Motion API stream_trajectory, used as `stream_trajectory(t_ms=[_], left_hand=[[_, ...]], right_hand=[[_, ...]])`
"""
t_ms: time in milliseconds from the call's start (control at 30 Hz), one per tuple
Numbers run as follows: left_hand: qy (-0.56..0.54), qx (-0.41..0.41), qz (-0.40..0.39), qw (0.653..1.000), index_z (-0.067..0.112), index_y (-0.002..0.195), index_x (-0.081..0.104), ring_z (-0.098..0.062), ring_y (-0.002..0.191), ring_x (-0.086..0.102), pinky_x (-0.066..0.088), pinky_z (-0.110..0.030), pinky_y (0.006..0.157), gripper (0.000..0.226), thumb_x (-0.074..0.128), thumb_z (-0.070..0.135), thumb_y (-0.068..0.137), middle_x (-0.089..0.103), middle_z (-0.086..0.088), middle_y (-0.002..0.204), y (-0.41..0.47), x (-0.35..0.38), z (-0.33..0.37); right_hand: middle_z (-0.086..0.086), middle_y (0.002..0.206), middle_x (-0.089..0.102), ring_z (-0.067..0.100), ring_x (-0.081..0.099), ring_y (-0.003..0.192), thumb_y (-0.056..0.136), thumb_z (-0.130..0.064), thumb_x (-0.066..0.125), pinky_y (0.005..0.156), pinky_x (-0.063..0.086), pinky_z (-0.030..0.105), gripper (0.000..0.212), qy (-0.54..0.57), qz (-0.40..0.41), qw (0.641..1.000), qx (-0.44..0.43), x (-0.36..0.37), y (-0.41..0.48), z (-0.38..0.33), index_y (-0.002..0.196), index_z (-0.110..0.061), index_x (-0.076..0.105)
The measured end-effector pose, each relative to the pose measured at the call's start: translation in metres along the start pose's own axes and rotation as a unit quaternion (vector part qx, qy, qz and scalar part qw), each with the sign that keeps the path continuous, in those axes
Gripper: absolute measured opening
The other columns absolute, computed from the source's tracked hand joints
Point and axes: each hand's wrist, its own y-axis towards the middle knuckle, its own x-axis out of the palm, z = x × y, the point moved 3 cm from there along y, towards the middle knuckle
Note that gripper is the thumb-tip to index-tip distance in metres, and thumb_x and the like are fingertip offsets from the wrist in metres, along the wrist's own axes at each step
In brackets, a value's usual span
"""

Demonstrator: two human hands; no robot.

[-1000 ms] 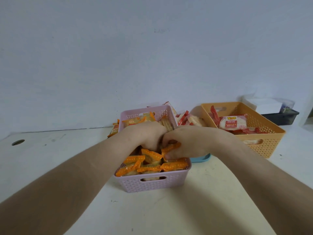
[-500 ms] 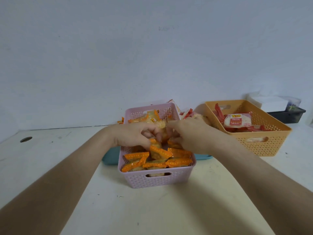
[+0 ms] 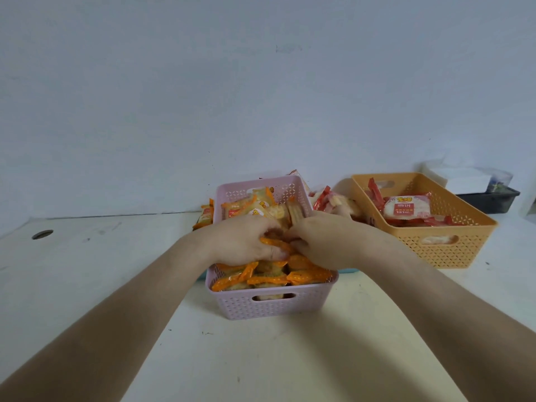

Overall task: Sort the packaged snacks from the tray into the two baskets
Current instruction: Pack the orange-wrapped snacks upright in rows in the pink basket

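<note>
Hands meet over the middle of the pink basket (image 3: 272, 306), which stands on the white counter (image 3: 261, 358) and is heaped to its rim with orange-wrapped snacks (image 3: 307, 275). The left hand (image 3: 243, 239) has its fingers curled round an orange packet (image 3: 275, 243) that pokes out toward the right hand (image 3: 327, 239). The right hand's fingers are bent down and tucked against the same packet; whether they grip it is hidden behind the knuckles.

A teal tray (image 3: 345, 270) shows only as a thin edge at the pink basket's right side. More packets lie behind the pink basket: red-wrapped snacks (image 3: 324, 198) past its right rear corner and a few orange ones past its left rear corner. To the right of the pink basket, apart from it, sits the orange basket (image 3: 443, 250), holding red-wrapped packets and a white packet (image 3: 406, 208) with a red label. Farther right of the pink basket, beyond the orange one, is a black bin (image 3: 490, 200) with a white box (image 3: 461, 179) at its back. Far to the left of the pink basket, a round hole (image 3: 42, 234) is set in the counter.
</note>
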Motion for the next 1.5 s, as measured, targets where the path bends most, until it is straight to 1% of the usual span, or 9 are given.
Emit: stream_trajectory(t_ms=[167, 300, 433, 600, 833, 933, 1033, 1233, 1500], left_hand=[[-0.018, 0.002, 0.054, 0.998, 0.022, 0.108, 0.058, -0.005, 0.070, 0.054, 0.043, -0.026, 0.065, 0.022, 0.054, 0.038, 0.095, 0.055, 0.012, 0.073, -0.009, -0.001, 0.005], [-0.074, -0.033, -0.028, 0.996, 0.022, 0.100, 0.058, -0.012, 0.083, 0.055, 0.049, -0.033, 0.081, 0.014, 0.050, 0.031, 0.094, 0.057, 0.008, 0.082, -0.015, -0.004, -0.006], [-0.191, -0.061, -0.013, 0.980, 0.025, 0.129, 0.051, -0.008, 0.083, 0.061, 0.054, -0.028, 0.081, 0.037, 0.038, 0.007, 0.099, 0.065, 0.004, 0.095, -0.017, -0.009, -0.011], [0.096, -0.059, 0.162, 0.980, 0.029, 0.115, 0.068, -0.011, 0.094, 0.065, 0.054, -0.032, 0.086, 0.036, 0.054, 0.010, 0.088, 0.072, 0.006, 0.102, -0.017, -0.035, -0.021], [0.413, -0.044, 0.066, 0.907, 0.020, 0.060, 0.050, -0.017, 0.055, 0.047, 0.046, -0.032, 0.055, 0.028, 0.061, 0.035, 0.081, 0.048, 0.004, 0.059, -0.002, -0.026, -0.009], [0.474, -0.039, 0.091, 0.875, 0.026, 0.080, 0.054, -0.019, 0.074, 0.056, 0.046, -0.032, 0.069, 0.017, 0.064, 0.041, 0.079, 0.061, 0.005, 0.079, 0.006, -0.025, -0.010], [0.439, -0.104, 0.093, 0.887, 0.024, 0.120, 0.047, -0.025, 0.105, 0.055, 0.039, -0.040, 0.084, 0.052, 0.065, 0.047, 0.077, 0.064, 0.000, 0.106, 0.009, -0.026, -0.028], [0.253, -0.096, 0.169, 0.948, 0.030, 0.101, 0.046, -0.017, 0.077, 0.050, 0.033, -0.029, 0.060, 0.036, 0.068, 0.040, 0.074, 0.043, 0.013, 0.072, -0.004, -0.039, -0.034], [0.149, -0.062, 0.273, 0.948, 0.028, 0.117, 0.051, -0.021, 0.096, 0.058, 0.046, -0.034, 0.075, 0.043, 0.065, 0.026, 0.077, 0.058, 0.003, 0.114, -0.011, -0.030, -0.041]], right_hand=[[-0.004, 0.109, 0.065, 0.023, 0.056, 0.106, 0.099, -0.044, 0.034, 0.095, 0.036, 0.053, 0.034, 0.084, 0.042, 0.996, 0.001, -0.012, 0.003, -0.005, 0.111, -0.028, 0.062], [-0.005, 0.117, 0.062, 0.021, 0.055, 0.111, 0.093, -0.062, 0.038, 0.097, 0.038, 0.051, 0.048, 0.120, 0.004, 0.993, -0.020, -0.011, 0.003, -0.012, 0.119, -0.025, 0.054], [-0.010, 0.126, 0.059, 0.019, 0.053, 0.116, 0.086, -0.061, 0.057, 0.098, 0.037, 0.050, 0.052, 0.105, 0.000, 0.994, -0.040, -0.013, 0.001, -0.016, 0.128, -0.033, 0.044], [-0.009, 0.119, 0.061, 0.021, 0.052, 0.112, 0.090, -0.044, 0.057, 0.095, 0.034, 0.048, 0.039, 0.063, -0.024, 0.996, -0.062, -0.018, 0.003, -0.020, 0.128, -0.040, 0.051], [0.001, 0.120, 0.059, 0.017, 0.049, 0.098, 0.092, -0.029, 0.058, 0.081, 0.044, 0.031, 0.037, 0.068, -0.048, 0.995, -0.062, -0.016, 0.008, -0.026, 0.129, -0.023, 0.055], [0.001, 0.114, 0.060, 0.020, 0.052, 0.100, 0.091, -0.032, 0.058, 0.083, 0.047, 0.035, 0.033, 0.070, -0.044, 0.995, -0.058, -0.016, 0.008, -0.025, 0.122, -0.023, 0.058], [0.000, 0.111, 0.061, 0.021, 0.056, 0.101, 0.090, -0.033, 0.058, 0.087, 0.052, 0.039, 0.032, 0.081, -0.061, 0.993, -0.054, -0.017, 0.007, -0.025, 0.120, -0.023, 0.060], [0.000, 0.105, 0.066, 0.017, 0.058, 0.094, 0.094, -0.049, 0.052, 0.085, 0.052, 0.037, 0.037, 0.113, -0.042, 0.991, -0.061, -0.019, 0.012, -0.022, 0.113, -0.021, 0.068], [-0.006, 0.102, 0.066, 0.012, 0.060, 0.093, 0.092, -0.036, 0.058, 0.085, 0.052, 0.033, 0.020, 0.170, 0.040, 0.984, -0.045, -0.024, 0.026, -0.012, 0.104, -0.022, 0.067]])
